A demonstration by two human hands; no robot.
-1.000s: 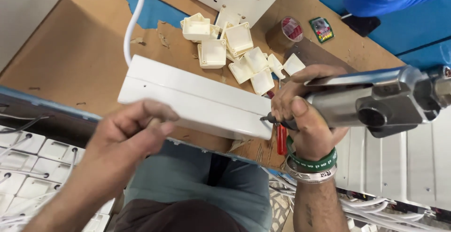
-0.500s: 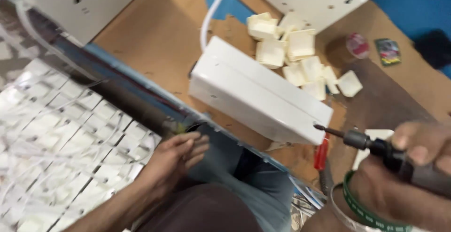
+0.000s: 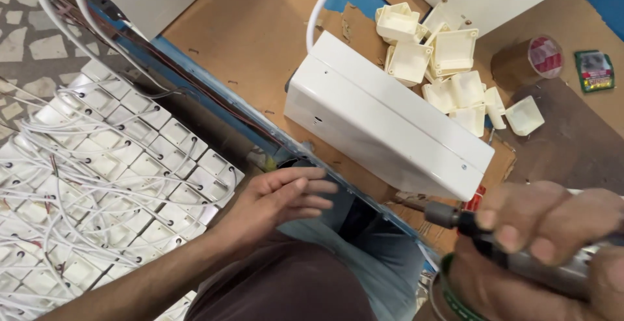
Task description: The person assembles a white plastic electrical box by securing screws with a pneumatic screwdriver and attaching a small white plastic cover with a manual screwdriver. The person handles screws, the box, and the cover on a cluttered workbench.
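White metal box (image 3: 390, 126), laid on cardboard.
Power screwdriver (image 3: 513, 256) gripped by right hand (image 3: 552, 236) just below box; left hand (image 3: 283, 197) open, empty.

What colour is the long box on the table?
White. The long rectangular metal box shows plainly in the head view, lying on brown cardboard.

A glossy white painted-metal box (image 3: 390, 122) rests on matt brown cardboard (image 3: 253, 41), beside smooth cream plastic caps (image 3: 448, 54), while the right hand (image 3: 552, 230) grips a driver (image 3: 455, 220) with a dull metal tip.
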